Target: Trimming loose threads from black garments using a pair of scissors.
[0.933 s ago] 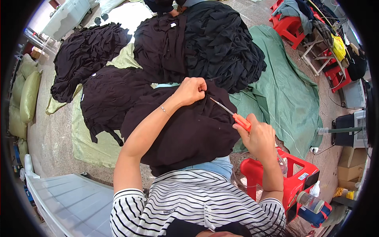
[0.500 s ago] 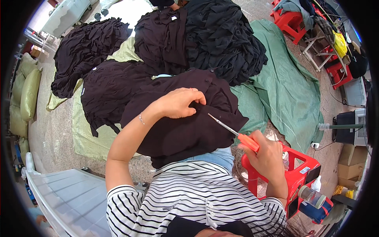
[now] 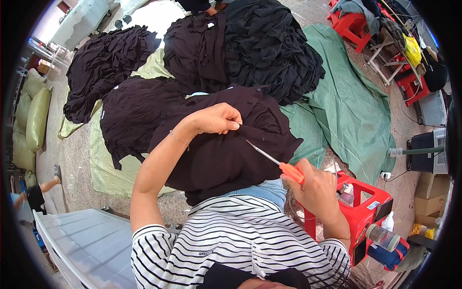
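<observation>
A black garment (image 3: 240,154) lies across my lap. My left hand (image 3: 216,120) pinches a fold of its fabric near the top. My right hand (image 3: 315,185) grips small thread snips with an orange handle (image 3: 276,163). The metal tips point up and left toward the fabric just below my left hand. Whether the tips touch the cloth I cannot tell.
Piles of black garments (image 3: 269,48) lie on green sheets (image 3: 351,106) on the ground ahead. A red plastic stool (image 3: 368,212) with bottles stands at my right. A white crate (image 3: 86,245) sits at the lower left. More red stools (image 3: 351,24) are at the far right.
The garment and my left hand have come down toward my lap. My right hand with the snips has dropped lower and right, away from the pinched fabric.
</observation>
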Motion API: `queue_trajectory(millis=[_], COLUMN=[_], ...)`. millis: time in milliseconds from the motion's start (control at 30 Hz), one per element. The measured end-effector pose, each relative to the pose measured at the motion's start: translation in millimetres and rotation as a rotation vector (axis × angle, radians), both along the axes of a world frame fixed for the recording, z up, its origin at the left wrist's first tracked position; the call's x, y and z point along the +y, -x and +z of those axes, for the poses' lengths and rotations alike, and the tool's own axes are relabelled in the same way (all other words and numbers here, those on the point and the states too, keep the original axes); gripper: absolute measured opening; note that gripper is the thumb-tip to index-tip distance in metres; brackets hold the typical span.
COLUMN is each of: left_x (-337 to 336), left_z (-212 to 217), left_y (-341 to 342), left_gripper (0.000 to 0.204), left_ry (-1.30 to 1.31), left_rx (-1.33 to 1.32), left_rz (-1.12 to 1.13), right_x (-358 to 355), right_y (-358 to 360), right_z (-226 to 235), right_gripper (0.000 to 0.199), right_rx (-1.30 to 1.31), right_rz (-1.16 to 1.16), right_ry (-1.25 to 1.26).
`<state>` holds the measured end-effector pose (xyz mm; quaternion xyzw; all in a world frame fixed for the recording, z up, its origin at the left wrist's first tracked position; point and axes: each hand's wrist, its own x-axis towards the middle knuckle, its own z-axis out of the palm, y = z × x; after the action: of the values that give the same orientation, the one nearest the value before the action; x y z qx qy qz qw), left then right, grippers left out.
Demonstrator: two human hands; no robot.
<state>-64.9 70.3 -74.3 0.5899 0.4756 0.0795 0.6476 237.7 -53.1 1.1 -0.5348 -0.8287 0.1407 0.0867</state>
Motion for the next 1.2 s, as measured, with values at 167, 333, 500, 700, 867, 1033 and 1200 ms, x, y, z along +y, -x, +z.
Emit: queue_trajectory(millis=[167, 333, 500, 700, 867, 1033, 1200], left_x=[3, -1, -12, -4, -12, -8, 1], left_z=[-2, 7, 15, -7, -10, -22, -16], left_y=[-1, -19, -61, -61, -59, -55, -60], left_gripper=[0.006, 0.014, 0.027, 0.016, 0.017, 0.019, 0.017], left_ry=[0.038, -0.254, -0.712, -0.057, -0.039, -0.031, -0.289], left_rx=[-0.073, 0.001, 0.281, -0.068, -0.106, -0.146, -0.158], left_rz=[-0.014, -0.077, -0.299, -0.07, 0.047, 0.048, 0.041], right_x=[-3, -11, -22, -29, -28, -26, -20], right_y=[-3, -23, -36, -40, -32, -32, -37], right_z=[1, 4, 11, 6, 5, 3, -4], right_gripper=[0.034, 0.03, 0.027, 0.036, 0.031, 0.033, 0.027], right_rx=[0.039, 0.155, 0.094, 0.012, 0.109, 0.099, 0.251], right_rz=[-0.067, -0.164, -0.233, -0.177, -0.211, -0.209, -0.326], right_ry=[0.01, 0.004, 0.091, 0.024, 0.026, 0.014, -0.044])
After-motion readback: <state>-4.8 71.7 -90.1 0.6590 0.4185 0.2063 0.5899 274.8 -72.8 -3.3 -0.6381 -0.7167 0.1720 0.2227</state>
